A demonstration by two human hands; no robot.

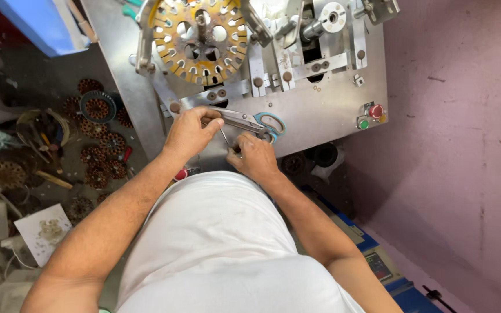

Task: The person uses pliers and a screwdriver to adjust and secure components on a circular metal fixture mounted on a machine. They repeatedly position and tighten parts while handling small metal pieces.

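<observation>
My left hand [189, 132] and my right hand [254, 155] meet over the front edge of a steel machine table [320, 116]. Between their fingertips runs a thin wire or pin [225, 138], pinched at both ends. A pair of scissors [250, 122] with blue-green handles lies on the table just beyond my fingers, touching or nearly touching them. Farther up the table a round stator core [199, 37] with yellow slot liners sits clamped in the machine.
A red button [376, 110] and a green button [363, 123] sit at the table's right side. Several dark stator laminations [97, 133] and other parts litter the floor on the left. A pink wall [459, 145] stands on the right, with a blue box [378, 261] below.
</observation>
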